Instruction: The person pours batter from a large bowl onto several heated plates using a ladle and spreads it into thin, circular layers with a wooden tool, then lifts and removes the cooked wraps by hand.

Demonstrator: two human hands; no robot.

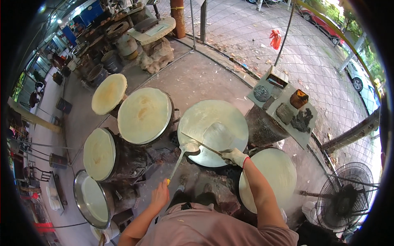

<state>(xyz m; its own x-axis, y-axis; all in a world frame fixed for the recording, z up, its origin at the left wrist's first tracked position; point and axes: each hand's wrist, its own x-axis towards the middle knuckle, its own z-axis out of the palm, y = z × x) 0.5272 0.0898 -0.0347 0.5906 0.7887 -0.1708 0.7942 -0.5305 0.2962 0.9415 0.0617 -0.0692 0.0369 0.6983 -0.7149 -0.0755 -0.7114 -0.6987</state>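
My left hand [160, 195] grips the yellow-tipped handle of a long ladle [176, 166]. The ladle's bowl, with pale batter on it, is over the near left part of the middle round griddle [209, 159]. In a white glove with a red cuff, my right hand [234, 157] is closed around a thin spreader stick [209, 149], which crosses the griddle and meets the ladle's bowl. Pale batter [205, 111] coats the griddle's far and outer parts in a thin layer. A shiny patch shows toward its middle and near side.
Pale flat rounds lie on griddles at left [143, 115] and right [269, 178]. A wide metal basin [84, 180] of pale liquid stands lower left. A board [301, 133] with a scouring pad and dark lumps is at right, near a fan [347, 197] and wire fence.
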